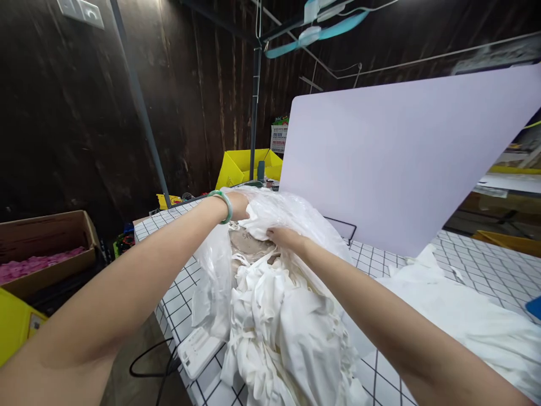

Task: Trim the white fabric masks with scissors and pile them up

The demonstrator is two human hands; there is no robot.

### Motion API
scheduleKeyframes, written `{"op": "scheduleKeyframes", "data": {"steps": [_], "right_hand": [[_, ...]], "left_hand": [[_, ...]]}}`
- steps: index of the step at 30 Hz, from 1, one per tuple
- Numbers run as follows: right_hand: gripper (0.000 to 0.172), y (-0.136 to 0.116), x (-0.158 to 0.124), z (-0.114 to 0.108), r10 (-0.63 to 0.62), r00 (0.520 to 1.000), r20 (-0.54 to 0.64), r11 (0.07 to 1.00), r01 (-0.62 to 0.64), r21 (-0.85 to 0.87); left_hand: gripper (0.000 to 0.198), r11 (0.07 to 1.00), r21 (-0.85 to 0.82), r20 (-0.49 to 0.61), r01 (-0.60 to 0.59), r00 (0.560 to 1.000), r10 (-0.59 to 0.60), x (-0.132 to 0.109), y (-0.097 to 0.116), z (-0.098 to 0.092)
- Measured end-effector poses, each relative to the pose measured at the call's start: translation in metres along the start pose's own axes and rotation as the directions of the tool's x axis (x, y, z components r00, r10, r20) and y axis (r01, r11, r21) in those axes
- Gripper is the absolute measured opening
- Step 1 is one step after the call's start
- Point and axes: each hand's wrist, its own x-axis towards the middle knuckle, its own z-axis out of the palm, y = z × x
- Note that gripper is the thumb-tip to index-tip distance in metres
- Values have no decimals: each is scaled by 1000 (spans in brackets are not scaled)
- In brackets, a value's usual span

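A clear plastic bag (304,211) lies opened on the table, with a heap of white cloth pieces (266,304) spilling from it toward me. My left hand (240,206), below a green bangle (222,206), reaches in at the bag's far side; its fingers are hidden behind white cloth and plastic. My right hand (285,237) is closed at the bag's mouth, its fingertips pinching a white cloth (256,223). Just under both hands sits a beige-brown piece (249,243) with dark handwriting on it, partly covered by the cloth.
More white cloth (460,310) lies to the right on the grid-patterned table (367,256). A large pale panel (380,163) stands behind it. A white device (198,351) rests at the near left edge. Yellow bins (236,166) and a cardboard box (46,270) stand beyond the table.
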Motion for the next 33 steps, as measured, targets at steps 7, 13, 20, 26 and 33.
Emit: {"op": "scheduleKeyframes", "data": {"steps": [7, 13, 20, 26, 33], "right_hand": [[21, -55, -116, -3, -283, 903, 323, 926, 169, 338], [23, -45, -199, -31, -193, 968, 162, 742, 36, 670], [33, -24, -265, -45, 387, 899, -206, 438, 18, 899], [56, -23, -306, -54, 656, 689, -309, 396, 35, 918], [61, 3, -327, -20, 606, 777, -170, 520, -226, 824]], "left_hand": [[64, 980, -168, 48, -109, 992, 118, -39, 10, -4], [67, 707, -588, 79, -394, 841, 535, -120, 40, 35], [9, 530, -638, -464, -558, 828, 314, -192, 133, 99], [13, 29, -880, -474, -474, 880, 9, -215, 159, 61], [35, -478, -871, -49, -115, 988, -149, -192, 157, 81]]}}
